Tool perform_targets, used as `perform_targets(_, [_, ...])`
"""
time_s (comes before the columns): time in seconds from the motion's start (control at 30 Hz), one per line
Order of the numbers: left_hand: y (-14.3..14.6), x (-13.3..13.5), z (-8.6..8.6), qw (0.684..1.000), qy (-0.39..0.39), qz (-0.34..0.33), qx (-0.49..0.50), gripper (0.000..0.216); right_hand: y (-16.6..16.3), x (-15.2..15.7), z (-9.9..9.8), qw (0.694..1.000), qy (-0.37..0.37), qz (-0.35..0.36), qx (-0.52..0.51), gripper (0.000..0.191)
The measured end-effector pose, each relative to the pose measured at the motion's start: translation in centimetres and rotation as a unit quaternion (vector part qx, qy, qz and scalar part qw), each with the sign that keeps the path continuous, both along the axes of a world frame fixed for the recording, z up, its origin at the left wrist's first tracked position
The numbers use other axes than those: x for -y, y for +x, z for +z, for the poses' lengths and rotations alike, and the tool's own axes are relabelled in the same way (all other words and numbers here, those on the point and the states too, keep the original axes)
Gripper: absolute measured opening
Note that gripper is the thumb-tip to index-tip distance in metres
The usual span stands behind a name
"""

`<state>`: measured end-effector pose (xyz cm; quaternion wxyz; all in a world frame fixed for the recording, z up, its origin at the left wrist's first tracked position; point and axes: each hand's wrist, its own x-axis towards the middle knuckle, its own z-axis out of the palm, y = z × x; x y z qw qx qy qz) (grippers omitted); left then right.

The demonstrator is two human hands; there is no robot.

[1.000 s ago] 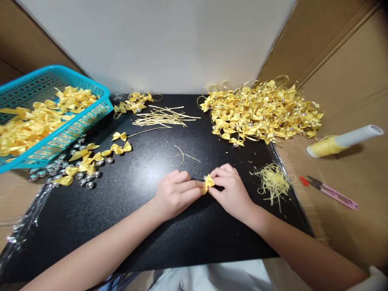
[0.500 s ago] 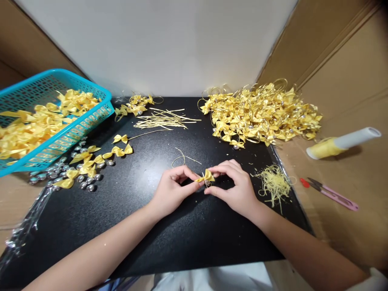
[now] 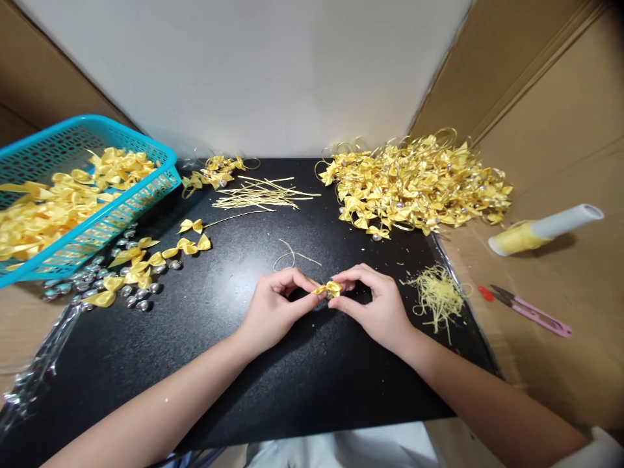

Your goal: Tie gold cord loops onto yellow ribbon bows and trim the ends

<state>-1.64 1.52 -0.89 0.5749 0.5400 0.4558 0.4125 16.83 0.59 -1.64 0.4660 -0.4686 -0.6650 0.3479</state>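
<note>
A small yellow ribbon bow (image 3: 327, 288) is pinched between both hands just above the black mat (image 3: 273, 377). My left hand (image 3: 275, 309) grips its left wing with thumb and fingertips. My right hand (image 3: 377, 305) pinches the right wing the same way. A loose loop of gold cord (image 3: 291, 255) lies on the mat just beyond the hands.
A turquoise basket (image 3: 117, 208) of yellow bows sits at the left, with loose bows and silver beads (image 3: 129, 286) beside it. Cut gold cords (image 3: 258, 192) lie at the back. A big heap of finished bows (image 3: 414, 185), trimmings (image 3: 439, 296), snips (image 3: 529, 311) and a thread spool (image 3: 541, 229) are at the right.
The bow was folded upright between the fingertips a second ago; it now lies spread sideways between the two hands, which have drawn slightly apart. The view shifted a little downward.
</note>
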Motion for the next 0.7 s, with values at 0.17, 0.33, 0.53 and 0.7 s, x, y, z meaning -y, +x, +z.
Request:
perform_targets(0.17, [0.0,0.2,-0.1,1.000,0.021,-0.016,0.007,0.013,0.0,0.0,0.0,1.000,-0.016,0.016,-0.005,0.018])
perform_targets(0.33, [-0.1,0.4,-0.3,0.996,0.064,-0.033,-0.046,0.012,0.0,0.0,0.1,0.999,-0.039,0.014,-0.009,0.011])
perform_targets(0.53, [-0.4,0.3,-0.1,0.969,0.202,-0.037,-0.134,0.008,0.7,-0.6,0.5,0.990,-0.118,0.077,-0.025,0.016])
perform_targets(0.7, [-0.6,-0.2,-0.1,0.925,0.322,-0.047,-0.196,0.009,0.6,-1.0,1.0,0.985,-0.129,0.114,-0.018,0.007])
